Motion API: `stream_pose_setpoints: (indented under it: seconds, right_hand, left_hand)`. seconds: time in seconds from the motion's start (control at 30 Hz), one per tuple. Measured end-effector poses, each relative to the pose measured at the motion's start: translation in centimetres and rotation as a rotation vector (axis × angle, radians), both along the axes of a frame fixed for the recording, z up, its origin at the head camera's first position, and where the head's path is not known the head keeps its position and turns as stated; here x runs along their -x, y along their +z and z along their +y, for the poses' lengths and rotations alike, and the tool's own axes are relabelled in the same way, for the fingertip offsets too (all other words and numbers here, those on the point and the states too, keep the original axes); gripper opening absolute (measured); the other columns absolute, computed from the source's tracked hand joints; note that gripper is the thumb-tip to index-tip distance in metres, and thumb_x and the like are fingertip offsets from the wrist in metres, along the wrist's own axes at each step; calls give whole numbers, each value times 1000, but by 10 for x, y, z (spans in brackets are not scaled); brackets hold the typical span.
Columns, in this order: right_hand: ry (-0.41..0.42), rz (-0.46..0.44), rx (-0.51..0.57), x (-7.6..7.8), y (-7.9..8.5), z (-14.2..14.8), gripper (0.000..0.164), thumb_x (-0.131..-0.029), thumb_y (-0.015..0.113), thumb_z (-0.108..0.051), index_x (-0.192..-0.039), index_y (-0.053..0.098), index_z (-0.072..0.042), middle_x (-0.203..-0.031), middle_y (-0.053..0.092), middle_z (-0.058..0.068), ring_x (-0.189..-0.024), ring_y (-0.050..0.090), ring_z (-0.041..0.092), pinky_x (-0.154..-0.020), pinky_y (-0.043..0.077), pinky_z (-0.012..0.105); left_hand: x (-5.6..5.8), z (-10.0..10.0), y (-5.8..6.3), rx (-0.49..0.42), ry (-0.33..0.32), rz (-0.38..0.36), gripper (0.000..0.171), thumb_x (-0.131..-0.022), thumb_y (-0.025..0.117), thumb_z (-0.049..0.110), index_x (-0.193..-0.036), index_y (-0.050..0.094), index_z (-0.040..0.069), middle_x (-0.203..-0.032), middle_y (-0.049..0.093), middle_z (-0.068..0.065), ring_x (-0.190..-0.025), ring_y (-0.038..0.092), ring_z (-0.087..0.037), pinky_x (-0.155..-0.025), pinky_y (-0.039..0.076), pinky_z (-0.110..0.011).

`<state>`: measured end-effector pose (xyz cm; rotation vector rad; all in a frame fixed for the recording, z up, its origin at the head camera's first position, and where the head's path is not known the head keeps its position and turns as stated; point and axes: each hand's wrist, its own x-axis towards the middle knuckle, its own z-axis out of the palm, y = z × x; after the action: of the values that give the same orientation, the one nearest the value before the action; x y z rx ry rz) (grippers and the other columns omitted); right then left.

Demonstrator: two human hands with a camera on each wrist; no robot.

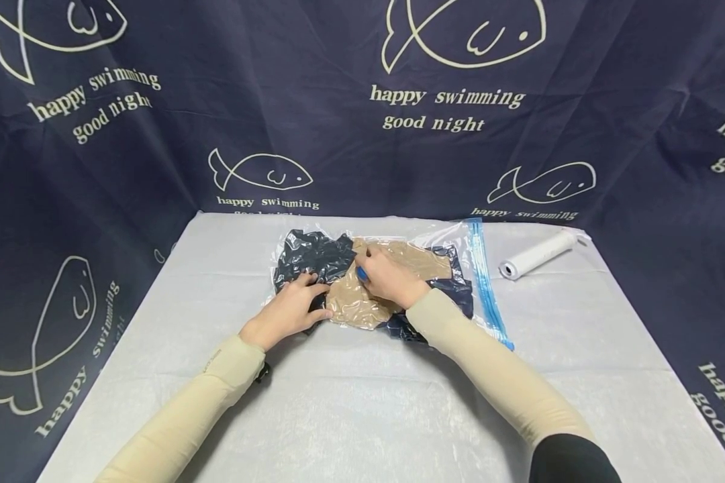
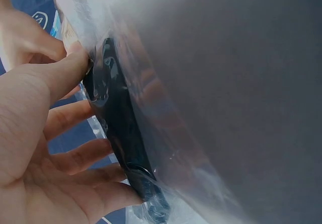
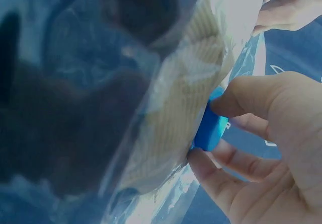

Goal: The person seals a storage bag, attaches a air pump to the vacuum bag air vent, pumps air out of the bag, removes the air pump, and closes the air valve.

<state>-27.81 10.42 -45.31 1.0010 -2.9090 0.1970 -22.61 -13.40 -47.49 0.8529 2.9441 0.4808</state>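
Note:
A clear plastic storage bag (image 1: 419, 233) lies flat on the table, with black, tan and navy clothes inside. Its blue zip edge (image 1: 486, 288) is on the right. My right hand (image 1: 389, 275) is over the tan garment (image 1: 362, 312) and pinches a blue valve cap (image 3: 211, 126) on the bag's surface between thumb and fingers. With fingers spread, my left hand (image 1: 290, 308) rests on the bag over the black garment (image 1: 314, 255). The left wrist view shows that hand's thumb and fingertips touching the crinkled plastic; the cap is not visible there.
To the right of the bag, a white cylindrical hand pump (image 1: 538, 255) lies on its side near the table's back right corner. A pale cloth covers the table (image 1: 362, 409). Dark blue curtains (image 1: 350, 134) with fish prints hang behind it and at both sides.

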Motion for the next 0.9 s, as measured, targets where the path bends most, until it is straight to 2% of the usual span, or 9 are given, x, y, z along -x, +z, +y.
stream_pose_setpoints:
  seconds: [0.13,0.27,0.37,0.63,0.9]
  right_hand:
    - [3,-5,-1,1,-1,0,23,-95,69,-10,-117,68,-2,-117,61,23,-104,63,36,-95,57,47]
    - [35,-28,-16,2,-1,2,31,-89,73,-5,-120,68,-3,-126,58,21,-116,58,36,-104,53,46]
    - [64,-30,-31,3,-1,3,36,-86,75,-1,-121,69,-2,-126,59,19,-118,58,34,-106,52,43]
    - [88,-25,-9,4,1,2,23,-89,73,-1,-112,71,1,-112,62,18,-102,65,31,-94,58,40]
    - [17,-5,-45,4,3,-3,28,-89,74,-3,-116,70,3,-111,65,22,-100,68,35,-89,61,43]
  left_hand:
    - [0,0,0,-3,0,-2,59,-94,74,43,-141,62,8,-148,49,-34,-137,52,-47,-108,42,-71]
    - [0,0,0,-2,-4,3,60,-94,74,43,-140,63,8,-147,49,-34,-135,53,-47,-108,42,-69]
    - [-1,1,0,-6,-5,8,60,-93,75,43,-140,63,7,-146,50,-35,-135,54,-47,-108,42,-69]
    - [-2,0,0,-20,-10,12,59,-93,76,41,-139,63,7,-145,50,-35,-133,55,-48,-107,43,-70]
    - [-1,1,1,-32,-7,10,60,-92,77,41,-140,63,7,-146,50,-35,-133,55,-48,-106,42,-72]
